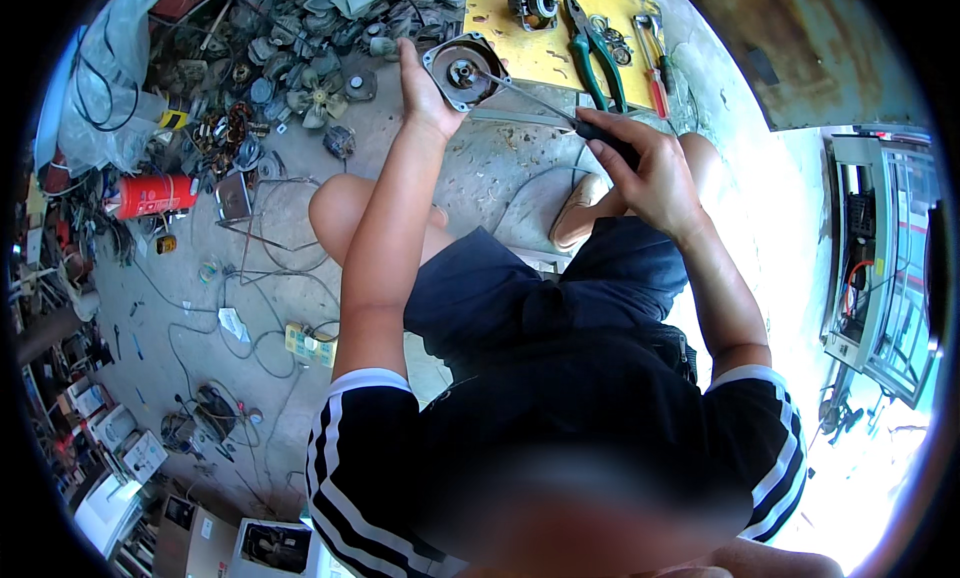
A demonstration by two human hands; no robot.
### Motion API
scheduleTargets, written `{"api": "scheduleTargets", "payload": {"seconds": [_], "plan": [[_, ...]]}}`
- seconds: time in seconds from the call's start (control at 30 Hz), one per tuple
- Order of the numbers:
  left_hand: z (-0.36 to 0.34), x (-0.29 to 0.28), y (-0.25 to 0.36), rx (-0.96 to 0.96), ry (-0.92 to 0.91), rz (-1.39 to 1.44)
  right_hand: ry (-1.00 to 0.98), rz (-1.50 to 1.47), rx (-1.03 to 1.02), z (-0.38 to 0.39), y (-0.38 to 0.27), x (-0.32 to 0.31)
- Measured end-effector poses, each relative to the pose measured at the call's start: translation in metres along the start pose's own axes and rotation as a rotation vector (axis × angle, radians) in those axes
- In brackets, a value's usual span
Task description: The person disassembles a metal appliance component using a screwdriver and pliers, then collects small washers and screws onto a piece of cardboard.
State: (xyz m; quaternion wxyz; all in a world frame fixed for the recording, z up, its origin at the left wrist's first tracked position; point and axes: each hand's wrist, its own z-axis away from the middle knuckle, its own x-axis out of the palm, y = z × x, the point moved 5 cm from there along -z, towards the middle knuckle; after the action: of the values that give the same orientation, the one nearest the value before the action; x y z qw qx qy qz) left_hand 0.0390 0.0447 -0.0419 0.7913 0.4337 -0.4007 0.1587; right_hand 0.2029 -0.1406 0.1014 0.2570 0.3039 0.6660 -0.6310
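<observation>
left hand (425, 88): my fingers are wrapped round the edge of a round metal motor end cap (462, 73), holding it up in front of me with the open side facing me, just off the near left corner of the yellow board (520, 48)
right hand (650, 178): fingers closed tight on the black handle of a screwdriver (560, 113), held over my right knee
screwdriver: shaft runs up and left from my right hand, tip sits right in the middle of the cap, at the bearing hub
motor end cap: grey, dished, darker inside with a shiny centre, up in the air and not resting on anything
yellow board: flat on the concrete floor (490, 178) ahead of me, carrying a small motor part (533, 3) at its far edge, green-handled pliers (595, 53) in the middle, a red-handled screwdriver (655, 83) near its right edge, plus a few small rings I can't make out
floor to my left: heap of small fan blades (315, 93) and motor bits, copper windings (235, 128), a red cylinder (155, 195) lying on its side, loose wires (250, 328) all over
me: sitting low, knees bent, dark shorts, black shirt with white stripes on the sleeves
far right: a grey metal cabinet (880, 258) with wiring showing inside
</observation>
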Motion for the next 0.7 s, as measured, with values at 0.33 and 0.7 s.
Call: {"api": "scheduleTargets", "payload": {"seconds": [0.33, 0.7], "plan": [[0.001, -0.004, 0.007, 0.095, 0.077, -0.013, 0.044, -0.060, 0.097, 0.009, 0.020, -0.003], [0.016, 0.013, 0.011, 0.153, 0.097, -0.033, 0.139, 0.377, -0.202, 0.018, 0.000, 0.017]]}}
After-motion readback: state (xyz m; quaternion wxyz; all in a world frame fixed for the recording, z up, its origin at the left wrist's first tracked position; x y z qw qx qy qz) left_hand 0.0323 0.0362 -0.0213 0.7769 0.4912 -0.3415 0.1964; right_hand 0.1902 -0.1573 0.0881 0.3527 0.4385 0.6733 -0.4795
